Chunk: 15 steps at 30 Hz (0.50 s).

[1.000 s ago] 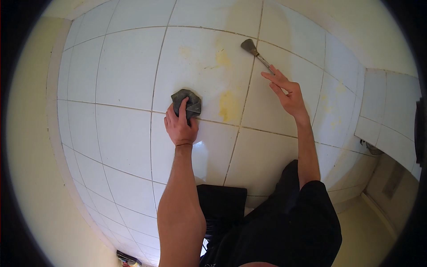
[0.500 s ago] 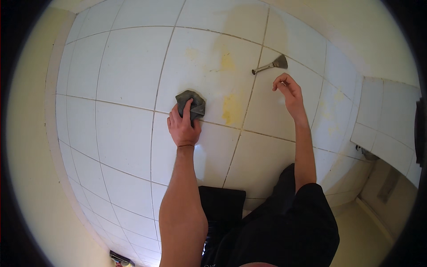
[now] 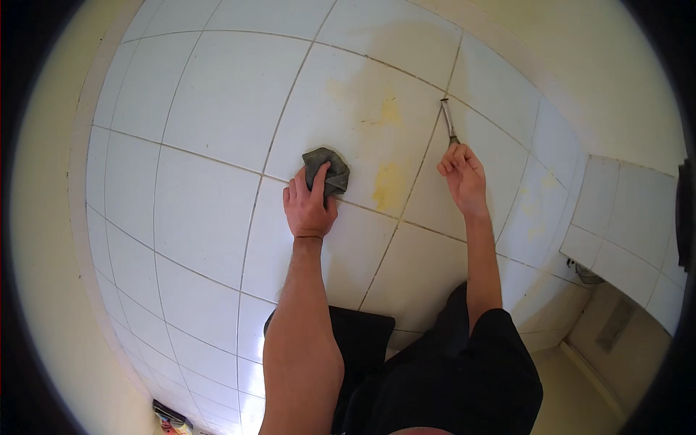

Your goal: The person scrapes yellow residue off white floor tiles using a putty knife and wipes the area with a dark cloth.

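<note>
Against the white tiles, my left hand [image 3: 312, 206] presses a folded dark grey cloth [image 3: 324, 170], its fingers bent over the near side and one lying on top. My right hand [image 3: 466, 177] is closed at the near end of a scraper [image 3: 447, 119]. The scraper's narrow metal handle points away from me, and its wide blade is mostly hidden by my fingers. A yellow stain [image 3: 391, 186] lies between my hands, just right of the cloth. Farther off is a second yellow smear [image 3: 390, 111].
Paler yellow marks [image 3: 533, 210] dot the tiles at the right. A tiled ledge [image 3: 623, 217] juts out on the far right, with a small dark object [image 3: 582, 272] under its edge. At the lower left lies a dark and colored item [image 3: 170, 417]. Cream walls border the tiles.
My right hand has met the scraper, which has turned so its handle points away and its blade is at my fingers. My left hand and the cloth have hardly shifted on the tiles.
</note>
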Available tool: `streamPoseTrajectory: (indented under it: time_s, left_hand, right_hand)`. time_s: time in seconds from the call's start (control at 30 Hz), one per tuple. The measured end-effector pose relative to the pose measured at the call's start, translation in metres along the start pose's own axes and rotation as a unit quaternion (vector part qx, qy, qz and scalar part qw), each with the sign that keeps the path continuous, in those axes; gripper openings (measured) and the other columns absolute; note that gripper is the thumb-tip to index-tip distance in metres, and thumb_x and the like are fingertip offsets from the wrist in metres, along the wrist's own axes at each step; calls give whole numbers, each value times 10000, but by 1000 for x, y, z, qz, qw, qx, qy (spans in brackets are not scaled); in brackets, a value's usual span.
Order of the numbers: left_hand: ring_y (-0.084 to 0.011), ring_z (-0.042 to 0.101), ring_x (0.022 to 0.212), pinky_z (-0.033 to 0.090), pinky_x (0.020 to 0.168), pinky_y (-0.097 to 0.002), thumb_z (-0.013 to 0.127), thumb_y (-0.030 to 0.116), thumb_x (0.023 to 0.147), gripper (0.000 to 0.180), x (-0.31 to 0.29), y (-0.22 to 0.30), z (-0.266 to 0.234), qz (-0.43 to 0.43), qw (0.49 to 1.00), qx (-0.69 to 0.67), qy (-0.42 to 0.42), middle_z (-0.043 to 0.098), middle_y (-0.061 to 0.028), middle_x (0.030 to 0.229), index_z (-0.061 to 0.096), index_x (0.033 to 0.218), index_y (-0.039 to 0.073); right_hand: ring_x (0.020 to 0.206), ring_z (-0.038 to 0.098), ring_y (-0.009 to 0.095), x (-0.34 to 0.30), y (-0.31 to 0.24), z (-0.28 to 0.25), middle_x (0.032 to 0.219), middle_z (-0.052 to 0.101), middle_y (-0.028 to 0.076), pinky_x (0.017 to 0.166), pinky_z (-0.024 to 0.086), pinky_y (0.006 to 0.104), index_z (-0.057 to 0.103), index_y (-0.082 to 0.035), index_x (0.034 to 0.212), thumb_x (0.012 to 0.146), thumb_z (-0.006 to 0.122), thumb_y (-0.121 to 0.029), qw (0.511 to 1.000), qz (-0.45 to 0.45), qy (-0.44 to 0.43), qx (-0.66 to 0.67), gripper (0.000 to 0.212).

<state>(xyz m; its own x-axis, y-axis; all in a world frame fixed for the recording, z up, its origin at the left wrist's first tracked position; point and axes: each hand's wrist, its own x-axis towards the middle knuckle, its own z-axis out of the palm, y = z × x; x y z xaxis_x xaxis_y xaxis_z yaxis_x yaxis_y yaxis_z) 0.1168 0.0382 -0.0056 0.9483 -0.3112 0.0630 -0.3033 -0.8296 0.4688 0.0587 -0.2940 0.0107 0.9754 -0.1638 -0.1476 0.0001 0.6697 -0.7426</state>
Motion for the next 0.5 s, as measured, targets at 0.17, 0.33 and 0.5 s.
streamPoseTrajectory:
  time_s: [0.17, 0.33, 0.5]
  left_hand:
    - [-327, 534, 1166, 427, 965, -448, 661, 93, 696, 689, 0, 0, -5, -2, 1000, 7, -6, 523, -132, 1282, 579, 1362, 248]
    - [-312, 562, 1069, 447, 886, -425, 663, 122, 696, 658, 2, 3, 0, 25, 999, 16, 27, 548, -126, 1282, 605, 1339, 251]
    - [-315, 569, 1072, 451, 878, -421, 655, 120, 692, 658, 0, 3, 4, 34, 998, 16, 44, 547, -131, 1273, 608, 1337, 239]
  right_hand:
    - [1296, 477, 380, -59, -23, 37, 1377, 493, 208, 1034, 425, 551, 593, -107, 1281, 856, 526, 78, 756, 10, -86, -648, 468]
    - [1529, -23, 433, -85, -83, 41, 1674, -45, 163, 1105, 156, 761, 203, -267, 1597, 790, 676, -61, 326, 250, -302, -860, 958]
    - [1516, -165, 449, -72, -79, 17, 1679, -152, 126, 1054, 33, 846, 49, -325, 1624, 690, 806, -217, 194, 435, -370, -798, 1207]
